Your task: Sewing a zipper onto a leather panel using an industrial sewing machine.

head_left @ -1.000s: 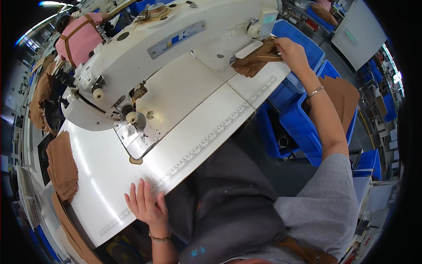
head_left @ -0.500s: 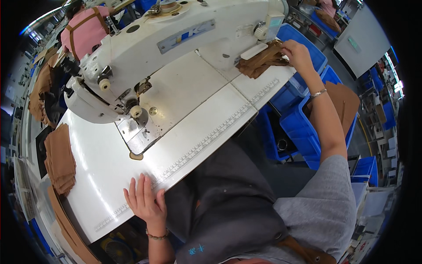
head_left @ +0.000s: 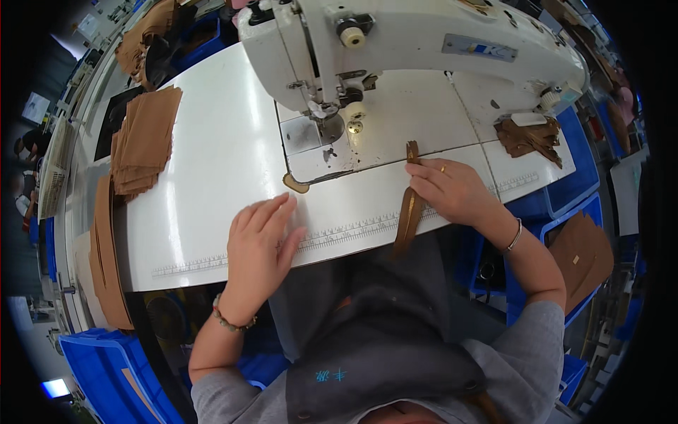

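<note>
A brown zipper (head_left: 407, 220) with gold-coloured teeth is pinched in my right hand (head_left: 452, 189). Its upper end stands above my fingers, while the longer part hangs down past the front edge of the white table (head_left: 212, 212). My left hand (head_left: 260, 244) hovers at that same edge over a printed ruler strip (head_left: 353, 232), fingers stretched out and nothing in them. Beyond both hands is a white sewing machine (head_left: 417, 42), whose needle area lies ahead of my left hand. More brown zippers (head_left: 528, 138) lie bunched at the table's right end.
Brown flat pieces (head_left: 145, 138) are stacked on the table's left side, with longer brown strips (head_left: 106, 254) beside it. A blue bin (head_left: 116, 371) stands at lower left. At right, another blue bin (head_left: 597, 265) holds brown pieces. A small tan patch (head_left: 295, 184) sits by the machine plate.
My right hand has come back from the bunch at the right end with one zipper. My left hand has shifted forward along the table edge. The whole view has turned leftward.
</note>
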